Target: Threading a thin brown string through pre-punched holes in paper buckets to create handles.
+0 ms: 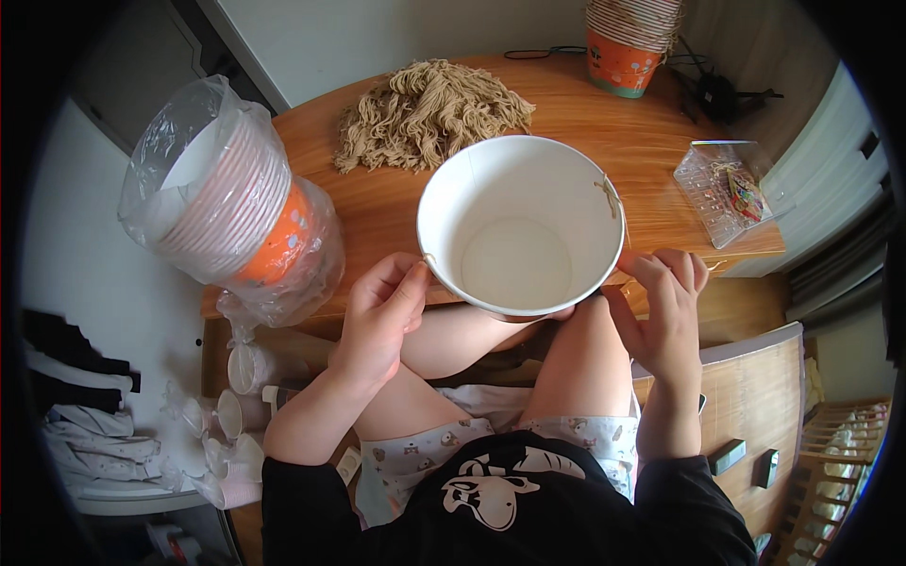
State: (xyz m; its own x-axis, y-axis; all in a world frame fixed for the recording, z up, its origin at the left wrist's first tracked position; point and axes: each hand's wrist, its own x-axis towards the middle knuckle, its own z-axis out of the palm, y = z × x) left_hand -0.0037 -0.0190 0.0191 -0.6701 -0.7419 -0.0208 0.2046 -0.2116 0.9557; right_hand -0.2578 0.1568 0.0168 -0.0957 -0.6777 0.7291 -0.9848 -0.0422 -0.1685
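Observation:
A white-lined paper bucket [516, 264] is tilted with its mouth towards me, over my thighs at the table's front edge. Tan twine [610, 195] is knotted at its right rim, and a short bit of twine [430, 259] shows at the left rim. My left hand [387, 307] is closed at that left rim, thumb and forefinger pinched on the twine there. On the other side, my right hand [662, 302] has its thumb and forefinger apart, a fingertip touching or nearly touching the bucket's outer wall. The bucket partly hides that fingertip.
A heap of tan twine lengths [429, 113] lies on the wooden table [377, 212]. Plastic-wrapped nested buckets [231, 203] stand left; another orange bucket stack [630, 52] stands back right. A clear tray [725, 196] holds small colourful items. Paper cups [247, 368] sit below left.

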